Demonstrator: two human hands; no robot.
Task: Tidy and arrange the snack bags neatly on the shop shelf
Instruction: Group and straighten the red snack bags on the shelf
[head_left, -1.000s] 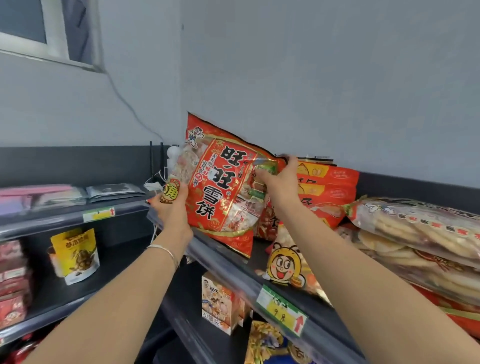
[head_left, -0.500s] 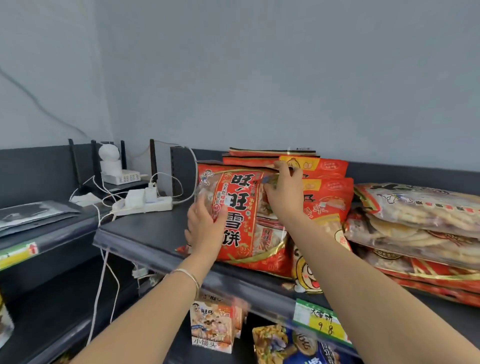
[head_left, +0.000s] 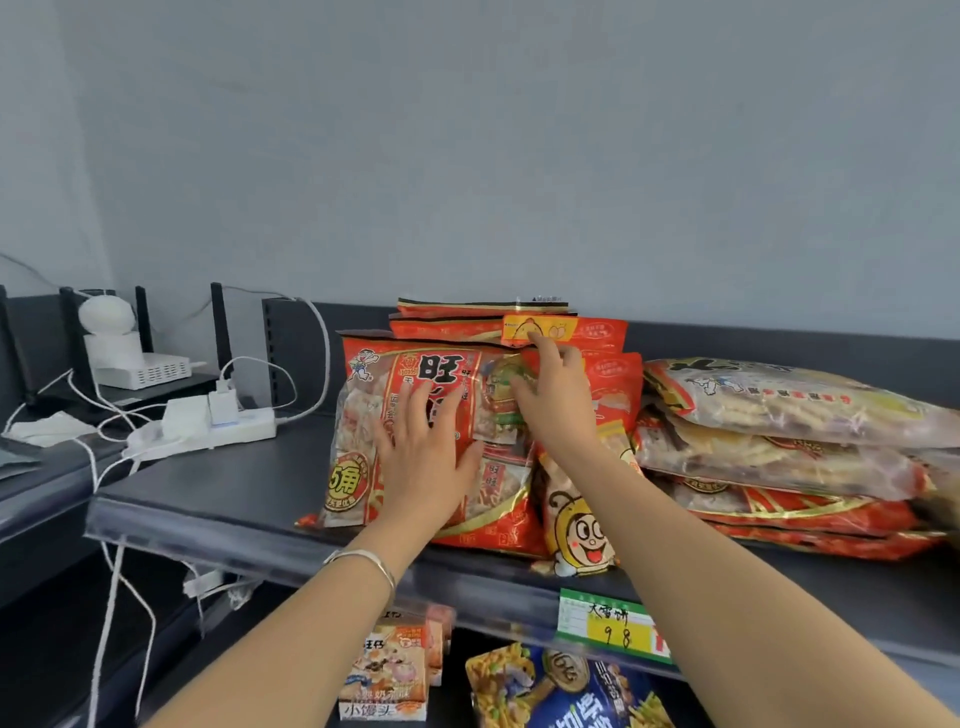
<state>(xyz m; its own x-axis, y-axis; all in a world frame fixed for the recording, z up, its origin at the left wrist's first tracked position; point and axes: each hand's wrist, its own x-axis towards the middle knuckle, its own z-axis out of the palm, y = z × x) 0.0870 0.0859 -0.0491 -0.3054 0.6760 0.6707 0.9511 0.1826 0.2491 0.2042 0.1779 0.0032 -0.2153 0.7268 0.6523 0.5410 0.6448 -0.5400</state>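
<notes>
A plain grey wall (head_left: 519, 156) fills the upper half of the frame, and below it a dark, smooth shelf (head_left: 218, 483) runs across from left to right. At right on it lies a flat stack of bags (head_left: 789, 447), clear crinkled plastic with red and gold trim and pale round crackers showing through. In the centre the red snack bag (head_left: 363, 410) leans back, glossy, with large black characters and a clear window full of small wrapped crackers. It rests against a row of orange-red bags (head_left: 597, 332) that stand along the shelf's back. A bag with a cartoon bee (head_left: 576, 530) sits just to its right at the shelf's front edge. The left hand (head_left: 426, 457) lies flat on the red bag's front, fingers spread and pressing. The right hand (head_left: 556, 395) touches its upper right corner with fingers mostly straight, the forefinger reaching onto the bag behind. At left sit a white router (head_left: 145, 369) and a white power strip (head_left: 208, 431) with trailing cables. Under the shelf edge are a blue bag (head_left: 561, 686), a small snack box (head_left: 387, 670) and a green and yellow price label (head_left: 608, 621). A thin silver bracelet (head_left: 363, 561) circles the left wrist.
</notes>
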